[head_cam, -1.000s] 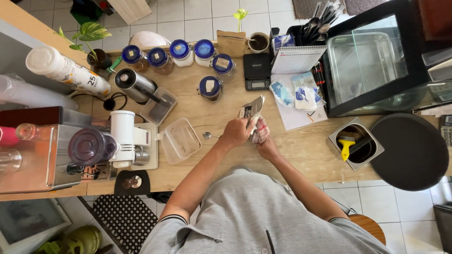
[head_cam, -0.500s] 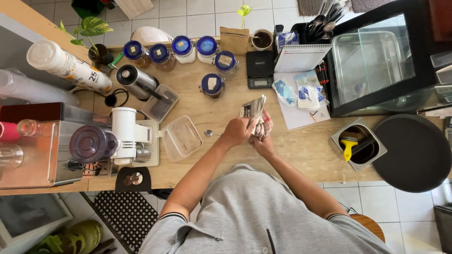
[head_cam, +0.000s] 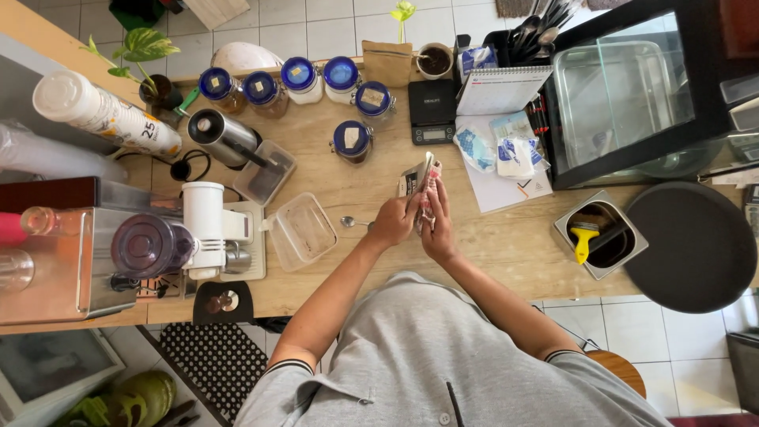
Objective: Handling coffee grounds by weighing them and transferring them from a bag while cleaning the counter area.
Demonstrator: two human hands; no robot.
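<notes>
Hands meet at frame centre: your left hand (head_cam: 393,222) and right hand (head_cam: 436,224) both closed around a small packet (head_cam: 419,178), upright, long axis pointing toward the frame's top, above the tabletop (head_cam: 506,237).

Small packet (head_cam: 420,180): lower part hidden inside both grips, its print too small to make out. Spoon (head_cam: 353,222) just left of the left grip (head_cam: 393,222): handle end covered. Right grip (head_cam: 436,224) masked the fingertips behind.
</notes>
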